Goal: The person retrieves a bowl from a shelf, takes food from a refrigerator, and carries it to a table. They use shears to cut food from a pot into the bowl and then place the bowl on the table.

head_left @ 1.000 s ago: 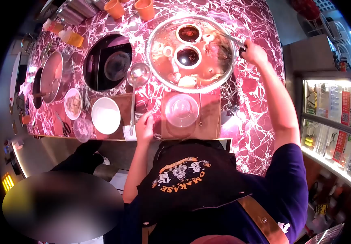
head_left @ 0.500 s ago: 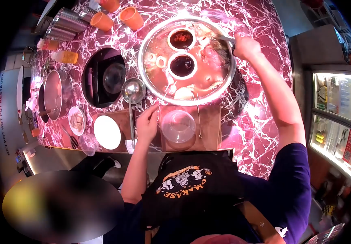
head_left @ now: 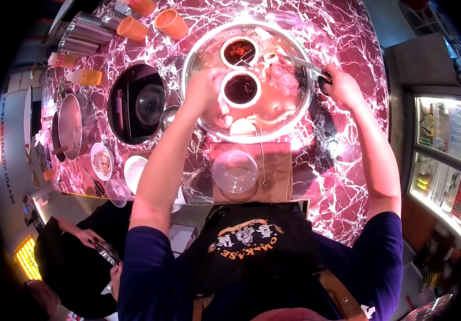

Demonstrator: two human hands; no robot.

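A wide metal pot (head_left: 193, 49) holds broth, meat and other food pieces. Two white bowls of dark sauce, an upper one (head_left: 224, 45) and a lower one (head_left: 240, 89), sit within it. My right hand (head_left: 342, 87) grips black-handled scissors (head_left: 308, 65) at the pot's right side, the blades reaching over the food. Above the pot's left part, my left hand (head_left: 206, 86) is closed beside the lower bowl; what its fingers hold, if anything, is hidden. A thin metal handle (head_left: 263, 158) hangs over the front rim.
A clear plastic bowl (head_left: 234, 171) stands on a brown mat (head_left: 280, 182) before me. Left are a black round cooker (head_left: 118, 101), a partly hidden ladle (head_left: 168, 117), a metal pan (head_left: 70, 125) and orange cups (head_left: 171, 24). Another person's hand (head_left: 88, 238) is at lower left.
My left hand has risen from the table edge by the ladle to over the pot's left part. My right hand has shifted slightly right and down with the scissors.
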